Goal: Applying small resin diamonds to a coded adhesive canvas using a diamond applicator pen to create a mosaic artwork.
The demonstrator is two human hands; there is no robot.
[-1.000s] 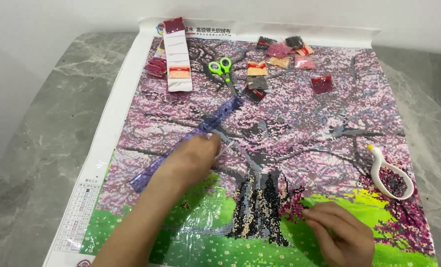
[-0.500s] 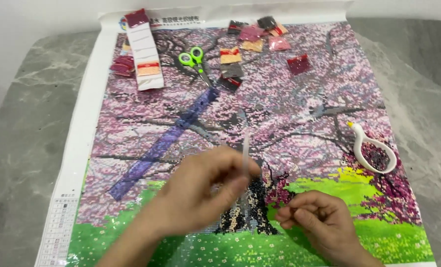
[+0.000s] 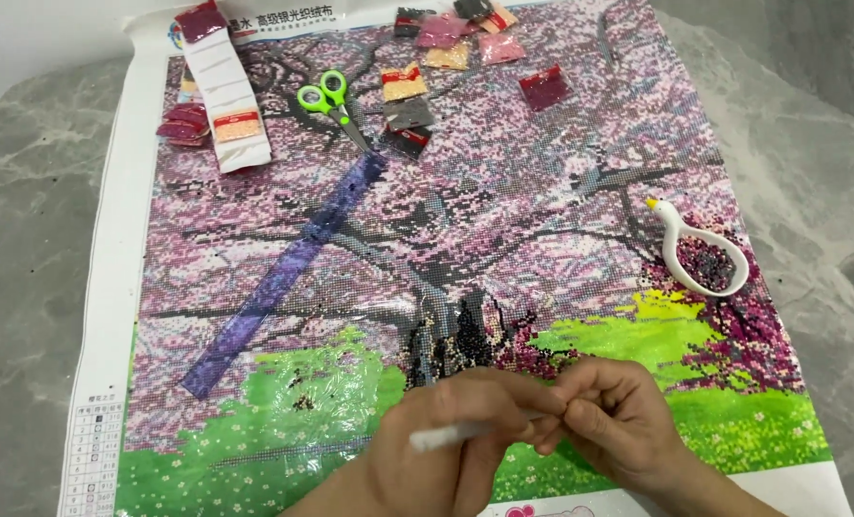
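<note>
Both your hands meet at the near edge of the canvas [image 3: 465, 239]: left hand [image 3: 446, 436] grips the white pen [image 3: 455, 433], right hand [image 3: 618, 421] pinches its tip, apparently readying it.

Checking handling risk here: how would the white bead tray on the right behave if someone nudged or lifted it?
The white tray looks rigid and light, so it would probably slide easily. Its shallow bowl holds loose dark beads, which would likely spill if it were tipped.
</note>
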